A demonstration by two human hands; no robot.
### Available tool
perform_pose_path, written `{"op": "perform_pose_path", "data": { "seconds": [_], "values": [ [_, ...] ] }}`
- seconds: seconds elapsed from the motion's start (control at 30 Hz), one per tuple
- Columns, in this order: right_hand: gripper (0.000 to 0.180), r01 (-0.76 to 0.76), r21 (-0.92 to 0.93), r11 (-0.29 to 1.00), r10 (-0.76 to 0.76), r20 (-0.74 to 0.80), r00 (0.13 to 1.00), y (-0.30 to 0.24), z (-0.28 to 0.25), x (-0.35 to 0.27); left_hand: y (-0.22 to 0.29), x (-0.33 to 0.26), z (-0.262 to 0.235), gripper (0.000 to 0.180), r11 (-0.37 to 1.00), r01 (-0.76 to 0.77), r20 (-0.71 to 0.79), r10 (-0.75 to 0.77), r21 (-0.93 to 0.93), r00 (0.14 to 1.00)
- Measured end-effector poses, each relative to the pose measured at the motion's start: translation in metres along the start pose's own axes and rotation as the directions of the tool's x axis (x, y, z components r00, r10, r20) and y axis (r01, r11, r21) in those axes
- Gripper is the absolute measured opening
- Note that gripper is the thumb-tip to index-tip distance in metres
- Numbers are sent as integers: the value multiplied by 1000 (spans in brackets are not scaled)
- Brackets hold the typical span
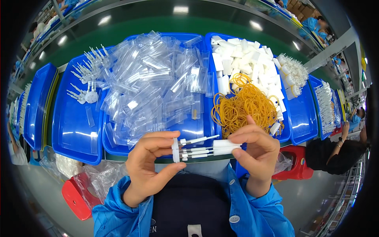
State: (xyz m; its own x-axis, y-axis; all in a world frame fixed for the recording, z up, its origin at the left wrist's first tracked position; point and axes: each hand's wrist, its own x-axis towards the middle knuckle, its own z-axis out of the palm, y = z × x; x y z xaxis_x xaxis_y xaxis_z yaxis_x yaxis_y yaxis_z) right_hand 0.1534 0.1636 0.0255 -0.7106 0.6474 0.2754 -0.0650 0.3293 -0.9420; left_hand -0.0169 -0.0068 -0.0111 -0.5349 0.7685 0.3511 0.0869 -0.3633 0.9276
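In front of my chest, my left hand (147,168) is closed on the white round base of a part with several thin white rods (176,149). Its rods point to the right, with the topmost one splayed slightly upward. My right hand (256,152) pinches a white foam-like block (224,147) between thumb and fingers. That block lies at the rods' tips, among or against them; which of the two I cannot tell. Just beyond my right hand is a heap of yellow-brown rubber bands (246,104), lying over a pile of similar white blocks (241,55).
Clear plastic sleeves (146,75) fill a blue tray at centre. More rodded parts (90,65) lie in the left blue tray (71,130); banded white bundles (292,75) sit at right. Red stools (77,199) stand below the table, and a co-worker (335,152) is at the right.
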Motion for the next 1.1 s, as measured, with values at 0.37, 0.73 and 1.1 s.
{"op": "perform_pose_path", "data": {
  "seconds": [0.37,0.73,1.1],
  "values": [
    [21,208,-222,953,-198,66,978,-12,16,-2,3,3,9,43,997,72,56,-71,-12,996],
    [20,232,-112,966,-221,105,970,-6,22,0,1,3,11,43,1000,19,70,-21,18,997],
    [22,230,-43,972,-225,90,970,2,37,-10,7,5,23,44,995,98,67,-98,12,993]
  ]
}}
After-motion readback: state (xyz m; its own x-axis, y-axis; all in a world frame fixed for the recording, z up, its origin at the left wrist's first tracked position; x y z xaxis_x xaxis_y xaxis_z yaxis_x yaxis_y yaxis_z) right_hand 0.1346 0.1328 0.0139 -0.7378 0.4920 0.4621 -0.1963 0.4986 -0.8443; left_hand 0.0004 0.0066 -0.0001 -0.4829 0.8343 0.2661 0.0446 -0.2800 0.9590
